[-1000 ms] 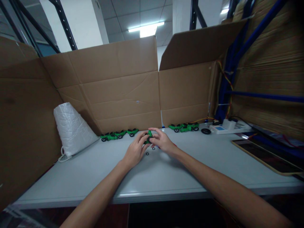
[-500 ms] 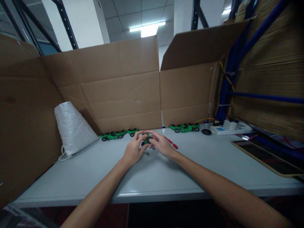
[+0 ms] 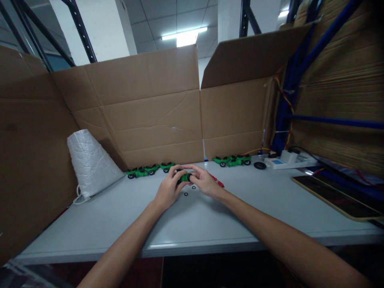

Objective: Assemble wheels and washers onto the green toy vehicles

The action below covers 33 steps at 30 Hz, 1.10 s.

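Observation:
Between both hands, just above the table, is a green toy car [image 3: 183, 178] with black parts, largely covered by fingers. My left hand [image 3: 168, 187] grips its left side, thumb below and fingers over the top. From the other side my right hand [image 3: 205, 182] pinches the car's right end with thumb and fingers. Under the hands lie two small black rings, a nearer ring [image 3: 186, 194] and a farther ring [image 3: 193, 187]. A red screwdriver-like tool [image 3: 218, 181] lies behind the right hand, partly hidden by it.
Several green toy cars stand along the cardboard wall [image 3: 150, 116], in a left row [image 3: 142, 171] and a right row [image 3: 232, 161]. A black disc [image 3: 259, 165], white power strip [image 3: 291, 161] and tablet-like device [image 3: 336, 198] lie right. A silvery padded bag [image 3: 93, 166] stands left on the table [image 3: 99, 228].
The green toy car has turned in my hands, so more of its green body faces me. Both hands stay in nearly the same place. The whole view has shifted slightly.

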Each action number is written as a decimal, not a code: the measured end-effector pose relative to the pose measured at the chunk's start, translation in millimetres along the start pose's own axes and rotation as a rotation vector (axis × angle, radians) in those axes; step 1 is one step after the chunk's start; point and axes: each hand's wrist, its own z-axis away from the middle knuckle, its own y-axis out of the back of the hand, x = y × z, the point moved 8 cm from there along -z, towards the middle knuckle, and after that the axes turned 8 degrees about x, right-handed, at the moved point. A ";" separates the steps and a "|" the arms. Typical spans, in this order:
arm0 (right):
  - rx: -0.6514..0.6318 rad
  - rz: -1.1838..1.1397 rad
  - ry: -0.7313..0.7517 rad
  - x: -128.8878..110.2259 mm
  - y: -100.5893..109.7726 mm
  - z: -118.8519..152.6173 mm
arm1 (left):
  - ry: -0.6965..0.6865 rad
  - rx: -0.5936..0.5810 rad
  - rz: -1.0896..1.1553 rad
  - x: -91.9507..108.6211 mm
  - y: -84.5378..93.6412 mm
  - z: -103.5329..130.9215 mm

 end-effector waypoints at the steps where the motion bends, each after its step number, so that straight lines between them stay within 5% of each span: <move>1: 0.006 0.003 0.001 1.0 1.1 -0.6 | -0.004 0.002 -0.001 -0.8 -0.2 0.1; 16: 0.042 0.068 0.009 9.4 12.1 -4.2 | 0.022 0.018 -0.012 -9.4 0.8 -0.3; 20: 0.017 0.334 0.051 9.7 16.3 -4.5 | 0.057 0.029 -0.009 -19.9 1.6 0.1; 27: 0.084 1.170 0.139 1.6 36.5 -1.3 | 0.149 0.012 -0.025 -46.5 5.9 3.9; 33: 0.156 1.348 0.068 1.6 47.2 -1.3 | 0.178 -0.054 -0.042 -59.3 0.2 10.3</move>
